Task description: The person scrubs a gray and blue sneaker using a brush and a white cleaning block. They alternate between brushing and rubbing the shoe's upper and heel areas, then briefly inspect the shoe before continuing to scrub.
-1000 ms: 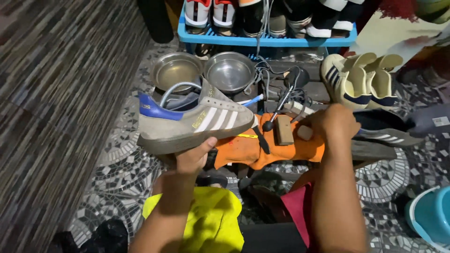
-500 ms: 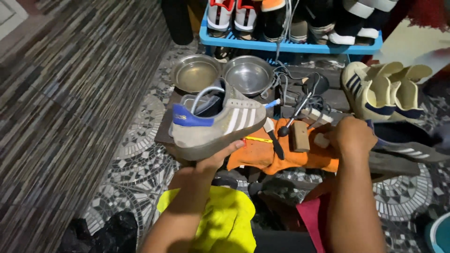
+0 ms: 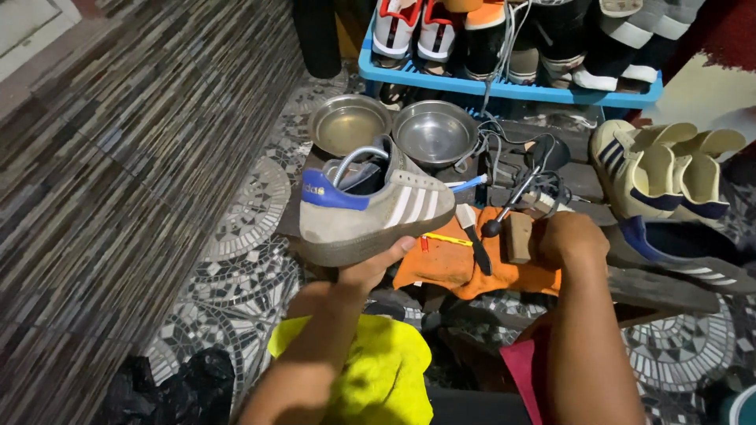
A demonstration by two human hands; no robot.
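Two hands are working at centre frame. Left hand (image 3: 370,267) is cupping a grey sneaker (image 3: 374,208) from beneath, thumb pressing against the sole edge, its grip clamped on the shoe. Sneaker is being held sideways, toe pointing right, white stripes facing the camera, blue heel patch at left, just above the low surface (image 3: 661,287).

Right hand (image 3: 571,236) is resting right of centre, knuckles toward the camera; its fingers are curling out of sight, so whether the grip is closed on anything cannot be told. A small wooden block (image 3: 517,236) is standing just beside that hand, on an orange cloth (image 3: 449,264). A dark-handled tool (image 3: 472,236) and a thin yellow stick (image 3: 445,238) are lying on the same cloth.

Two steel bowls (image 3: 433,130) are sitting side by side behind the sneaker. A blue rack (image 3: 504,86) of shoes is running along the top of the frame. White sneakers (image 3: 669,169) are lying at upper right. Patterned mosaic floor (image 3: 244,212) is showing at left. Yellow fabric (image 3: 382,370) is covering the lap at bottom centre.
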